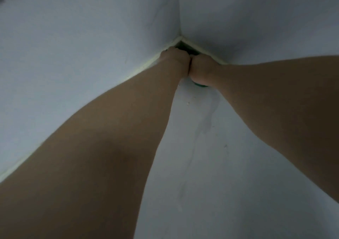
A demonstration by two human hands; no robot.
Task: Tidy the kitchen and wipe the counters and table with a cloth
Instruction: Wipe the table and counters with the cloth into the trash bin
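Our forearms are framing the counter (201, 147); left hand (173, 60) and right hand (202, 71) are touching, both gripping the green cloth (200, 86), which is lying bunched beneath and just beyond them, toward the corner.

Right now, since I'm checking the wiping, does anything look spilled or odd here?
A faint wet-looking streak runs along the white surface from the green cloth under the right hand; specks lie beside it.

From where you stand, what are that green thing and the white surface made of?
The green thing: dark, matte, likely cloth or sponge, but mostly hidden under the right hand. The white surface: smooth and hard-looking, maybe laminate or stone; a wet streak sits on it.
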